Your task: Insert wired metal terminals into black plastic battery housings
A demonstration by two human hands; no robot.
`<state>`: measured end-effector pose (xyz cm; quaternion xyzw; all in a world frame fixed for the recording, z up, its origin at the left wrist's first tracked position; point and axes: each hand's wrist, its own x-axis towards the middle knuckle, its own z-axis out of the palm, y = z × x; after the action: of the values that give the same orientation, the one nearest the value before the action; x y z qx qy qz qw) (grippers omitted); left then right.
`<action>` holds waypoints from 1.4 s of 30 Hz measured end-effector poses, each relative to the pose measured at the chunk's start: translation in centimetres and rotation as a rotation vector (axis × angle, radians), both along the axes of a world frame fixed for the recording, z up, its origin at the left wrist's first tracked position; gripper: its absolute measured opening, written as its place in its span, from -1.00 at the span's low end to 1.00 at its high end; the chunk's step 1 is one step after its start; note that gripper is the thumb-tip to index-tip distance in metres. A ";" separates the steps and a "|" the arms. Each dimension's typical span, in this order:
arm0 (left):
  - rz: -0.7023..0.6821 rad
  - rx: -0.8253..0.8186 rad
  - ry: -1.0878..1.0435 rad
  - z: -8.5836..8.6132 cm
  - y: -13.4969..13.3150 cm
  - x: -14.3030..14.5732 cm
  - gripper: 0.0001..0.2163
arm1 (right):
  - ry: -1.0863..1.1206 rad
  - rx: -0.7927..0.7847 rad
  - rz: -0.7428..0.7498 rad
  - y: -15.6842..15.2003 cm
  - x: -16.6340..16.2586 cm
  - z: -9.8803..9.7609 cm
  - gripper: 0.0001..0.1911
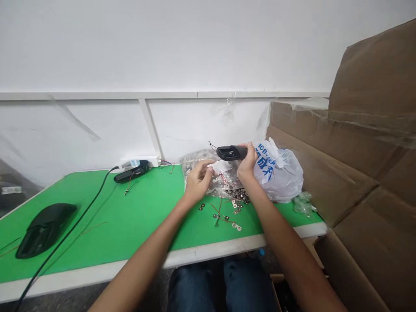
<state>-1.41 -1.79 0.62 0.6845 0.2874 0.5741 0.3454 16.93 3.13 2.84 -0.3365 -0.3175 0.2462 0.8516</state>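
My right hand [247,164] grips a black plastic housing [230,152], raised above the bags at the back of the table. An open recess shows in the housing, and a thin dark wire sticks out from its left end. Just to its lower left, my left hand [199,180] has thumb and fingertips drawn together; what they hold, if anything, is too small to make out. Behind that hand lies a clear plastic bag [191,160] of small metal-and-white parts, with a white slip [221,167] on it. Loose metal contacts [240,195] spill out in front.
A tied white bag [286,177] with blue print stands at right, beside a large cardboard box [351,182]. Two more black housings, one at front left [42,227] and one by the power strip [131,172], lie on the green tabletop [130,216]. A black cable [81,212] crosses the left side.
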 end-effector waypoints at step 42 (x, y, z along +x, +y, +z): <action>0.034 -0.776 -0.553 2.4 2.4 -0.5 -0.84 | -1.286 -0.278 0.519 -3.9 0.9 0.5 -0.81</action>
<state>-1.94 0.63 2.98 0.3219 0.3890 0.5906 0.6295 17.87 -0.81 3.34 -0.4343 -0.7933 0.2322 0.3580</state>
